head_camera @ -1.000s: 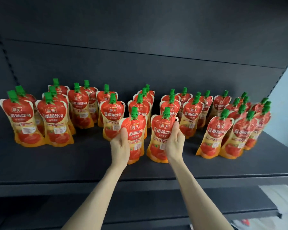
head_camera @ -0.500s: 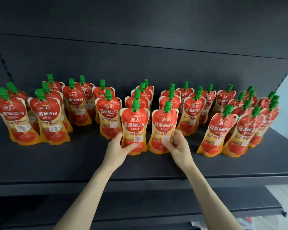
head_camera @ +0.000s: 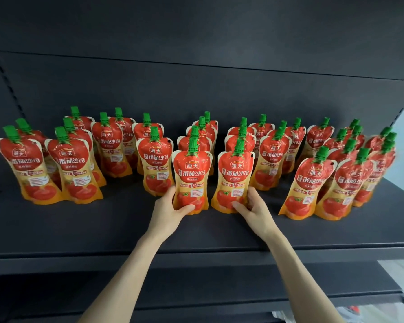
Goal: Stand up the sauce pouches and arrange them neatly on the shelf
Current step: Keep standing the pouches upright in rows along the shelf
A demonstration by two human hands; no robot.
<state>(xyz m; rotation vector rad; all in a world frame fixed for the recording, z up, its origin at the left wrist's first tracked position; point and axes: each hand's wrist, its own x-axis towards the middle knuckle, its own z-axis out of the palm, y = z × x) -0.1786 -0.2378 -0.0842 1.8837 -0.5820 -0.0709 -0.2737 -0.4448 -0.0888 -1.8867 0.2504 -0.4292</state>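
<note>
While gripping one pouch apiece, both hands low at the front of the dark shelf [head_camera: 107, 231]. Left hand [head_camera: 167, 209] wrapped round the base of the left front pouch [head_camera: 191, 177], thumb across its front, fingers tucked behind. Right hand [head_camera: 254, 209] clasping the base of the right front pouch [head_camera: 234, 177], fingers curled over its lower front. Both pouches upright, side by side, bottoms on the shelf, green caps up, a narrow gap between. Behind and to either side, rows of matching red pouches [head_camera: 67, 169] standing in columns, the far right cluster [head_camera: 350, 180] leaning slightly and crowded together.
</note>
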